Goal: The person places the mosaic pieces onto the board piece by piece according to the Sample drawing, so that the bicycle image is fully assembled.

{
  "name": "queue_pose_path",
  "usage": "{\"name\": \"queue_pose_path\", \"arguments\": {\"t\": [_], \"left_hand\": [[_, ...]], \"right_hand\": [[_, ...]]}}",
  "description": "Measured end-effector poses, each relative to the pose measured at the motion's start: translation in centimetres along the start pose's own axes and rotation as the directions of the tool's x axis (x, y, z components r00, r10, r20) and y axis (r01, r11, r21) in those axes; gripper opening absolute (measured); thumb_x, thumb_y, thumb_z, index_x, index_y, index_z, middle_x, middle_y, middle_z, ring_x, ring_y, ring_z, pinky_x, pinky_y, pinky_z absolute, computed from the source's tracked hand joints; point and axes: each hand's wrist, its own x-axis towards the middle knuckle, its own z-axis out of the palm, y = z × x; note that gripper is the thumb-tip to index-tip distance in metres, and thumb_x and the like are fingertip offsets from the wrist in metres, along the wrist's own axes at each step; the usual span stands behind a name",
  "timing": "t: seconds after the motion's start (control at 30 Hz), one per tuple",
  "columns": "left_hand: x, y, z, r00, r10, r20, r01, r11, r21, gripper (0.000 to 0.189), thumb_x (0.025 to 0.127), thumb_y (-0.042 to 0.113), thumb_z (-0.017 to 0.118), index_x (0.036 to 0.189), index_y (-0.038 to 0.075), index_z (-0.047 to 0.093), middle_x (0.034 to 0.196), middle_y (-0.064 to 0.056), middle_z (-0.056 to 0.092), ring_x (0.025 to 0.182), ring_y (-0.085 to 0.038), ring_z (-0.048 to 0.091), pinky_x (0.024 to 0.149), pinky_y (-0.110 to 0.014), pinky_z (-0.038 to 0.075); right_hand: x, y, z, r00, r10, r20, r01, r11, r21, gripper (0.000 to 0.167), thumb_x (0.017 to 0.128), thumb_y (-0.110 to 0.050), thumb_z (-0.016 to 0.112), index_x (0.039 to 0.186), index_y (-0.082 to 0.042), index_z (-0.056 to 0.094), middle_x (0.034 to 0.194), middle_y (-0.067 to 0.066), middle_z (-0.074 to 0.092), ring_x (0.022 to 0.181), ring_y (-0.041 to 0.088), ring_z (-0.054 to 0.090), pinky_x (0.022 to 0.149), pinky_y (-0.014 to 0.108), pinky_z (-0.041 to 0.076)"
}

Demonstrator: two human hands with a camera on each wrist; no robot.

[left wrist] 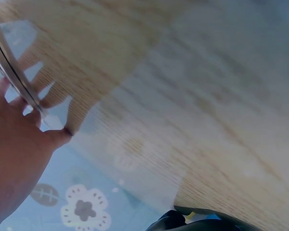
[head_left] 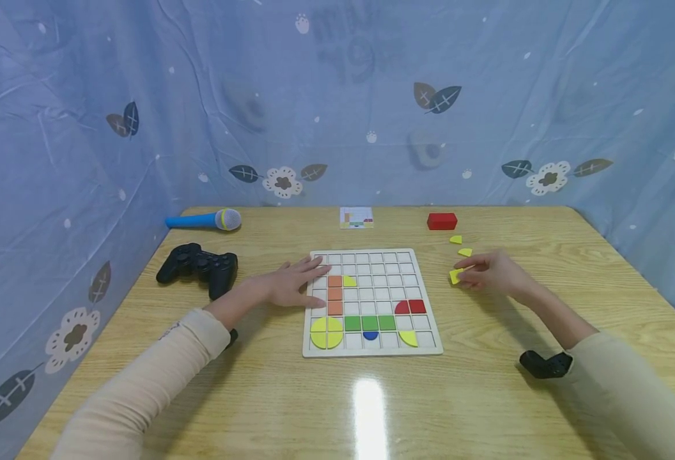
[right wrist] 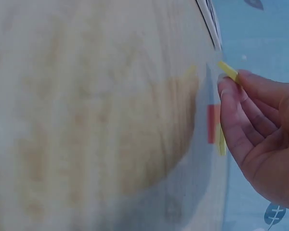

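Observation:
A white grid board (head_left: 379,276) lies on the table, bearing orange, green, yellow, red and blue tiles. My left hand (head_left: 287,285) rests at the board's left edge with fingers spread; in the left wrist view the same hand (left wrist: 26,139) reaches along the board's side. Right of the board, my right hand (head_left: 494,276) pinches a yellow tile (head_left: 455,276) between thumb and fingers. In the right wrist view this yellow tile (right wrist: 229,71) shows edge-on at the fingertips. Two yellow quarter-round tiles, the nearer one (head_left: 465,252) just beyond that hand, lie on the wood.
A red block (head_left: 442,222) stands at the back right, and a small printed card (head_left: 356,218) lies behind the board. To the left are a blue microphone (head_left: 204,220) and a black game controller (head_left: 198,265). A patterned blue curtain (head_left: 337,128) hangs behind the table.

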Motion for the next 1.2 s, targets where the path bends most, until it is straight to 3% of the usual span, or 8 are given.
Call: {"name": "queue_pose_path", "arguments": {"t": [0.33, 0.43, 0.57, 0.77, 0.97, 1.2], "left_hand": [[0.0, 0.0, 0.0, 1.000, -0.005, 0.006, 0.005, 1.000, 0.003, 0.086, 0.090, 0.063, 0.050, 0.155, 0.024, 0.009, 0.159, -0.003, -0.003, 0.143, -0.025, -0.008, 0.111, -0.056, 0.001], [0.1, -0.2, 0.1, 1.000, 0.003, 0.000, -0.003, 1.000, 0.004, 0.086, 0.090, 0.063, 0.050, 0.155, 0.024, 0.010, 0.159, -0.003, -0.003, 0.143, -0.025, -0.007, 0.111, -0.056, 0.001], [0.1, -0.2, 0.1, 1.000, 0.006, 0.000, -0.006, 1.000, 0.002, 0.087, 0.089, 0.063, 0.050, 0.155, 0.024, 0.010, 0.159, -0.003, -0.002, 0.143, -0.025, -0.007, 0.111, -0.056, 0.001], [0.0, -0.1, 0.1, 1.000, 0.003, -0.001, -0.003, 1.000, 0.008, 0.089, 0.089, 0.065, 0.049, 0.155, 0.021, 0.010, 0.159, -0.006, -0.002, 0.143, -0.026, -0.007, 0.111, -0.056, 0.002], [-0.1, -0.1, 0.0, 1.000, 0.014, -0.005, -0.014, 1.000, -0.005, 0.088, 0.090, 0.063, 0.050, 0.155, 0.020, 0.010, 0.159, -0.008, 0.000, 0.143, -0.029, -0.006, 0.110, -0.057, 0.001], [0.0, -0.1, 0.0, 1.000, 0.002, -0.001, -0.002, 1.000, 0.001, 0.087, 0.090, 0.062, 0.051, 0.155, 0.022, 0.010, 0.159, -0.007, 0.000, 0.143, -0.028, -0.006, 0.110, -0.057, 0.002]], "right_hand": [[-1.9, -0.9, 1.9, 0.994, 0.017, 0.110, -0.034, 0.987, 0.155, 0.039, 0.091, -0.013, 0.066, 0.120, 0.011, 0.058, 0.094, 0.013, 0.070, 0.081, 0.020, 0.067, 0.072, 0.033, 0.055], [-2.4, -1.1, 2.5, 0.989, -0.010, 0.148, -0.018, 0.983, 0.183, 0.038, 0.092, -0.012, 0.065, 0.120, 0.012, 0.058, 0.093, 0.014, 0.070, 0.081, 0.020, 0.067, 0.072, 0.033, 0.055], [-2.9, -1.5, 3.2, 0.981, -0.032, 0.193, -0.007, 0.981, 0.195, 0.037, 0.091, -0.013, 0.066, 0.118, 0.011, 0.058, 0.090, 0.015, 0.069, 0.078, 0.021, 0.066, 0.071, 0.032, 0.055], [-3.6, -2.3, 4.5, 0.972, 0.012, 0.235, -0.057, 0.981, 0.187, 0.033, 0.089, -0.016, 0.069, 0.113, 0.006, 0.063, 0.088, 0.011, 0.070, 0.076, 0.021, 0.065, 0.068, 0.031, 0.055], [-4.2, -2.6, 5.7, 0.959, -0.022, 0.281, -0.034, 0.980, 0.194, 0.027, 0.089, -0.016, 0.069, 0.106, 0.004, 0.066, 0.081, 0.010, 0.069, 0.069, 0.017, 0.061, 0.061, 0.027, 0.051], [-4.7, -3.2, 6.5, 0.952, -0.023, 0.305, -0.033, 0.983, 0.179, 0.024, 0.087, -0.014, 0.071, 0.104, 0.004, 0.066, 0.085, 0.010, 0.069, 0.068, 0.019, 0.060, 0.059, 0.025, 0.049]]}}
